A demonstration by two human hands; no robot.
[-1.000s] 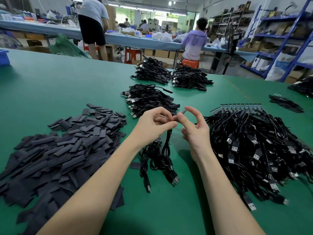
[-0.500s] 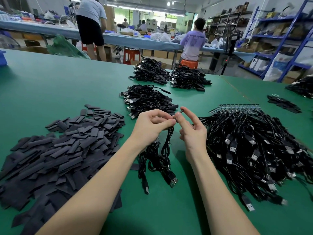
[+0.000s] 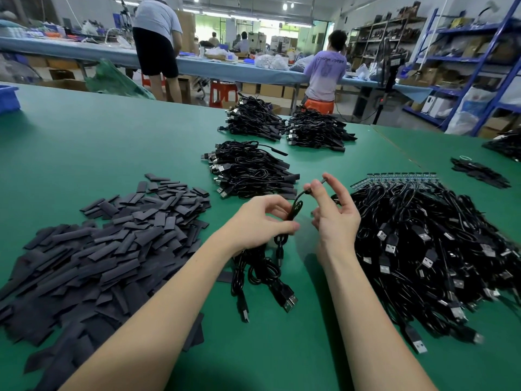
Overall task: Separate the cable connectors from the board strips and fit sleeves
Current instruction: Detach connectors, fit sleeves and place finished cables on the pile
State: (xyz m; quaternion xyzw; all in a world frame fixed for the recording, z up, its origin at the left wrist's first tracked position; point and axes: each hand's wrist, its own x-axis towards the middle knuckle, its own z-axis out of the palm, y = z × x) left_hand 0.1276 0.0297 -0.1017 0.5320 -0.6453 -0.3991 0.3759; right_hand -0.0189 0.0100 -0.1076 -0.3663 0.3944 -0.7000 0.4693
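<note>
My left hand (image 3: 260,221) grips a bunch of black USB cables (image 3: 263,266) whose plugs trail down onto the green table (image 3: 112,142). My right hand (image 3: 334,213) pinches the upper end of one cable (image 3: 298,200) between thumb and forefinger, and its small tip (image 3: 322,181) sticks out above the fingers. A wide heap of flat black sleeves (image 3: 98,249) lies to the left. On the right, a large tangle of cables (image 3: 428,244) is still joined to blue board strips (image 3: 400,176) at its far edge.
Three stacks of cables lie further back: one (image 3: 251,170) in the middle, two (image 3: 253,117) (image 3: 318,131) near the far edge. A small dark pile (image 3: 479,172) lies at the right. A blue bin (image 3: 8,97) stands far left. Two people work at a table behind.
My hands have moved apart. The right hand has drawn one cable end up and to the right, away from the bunch in the left hand.
</note>
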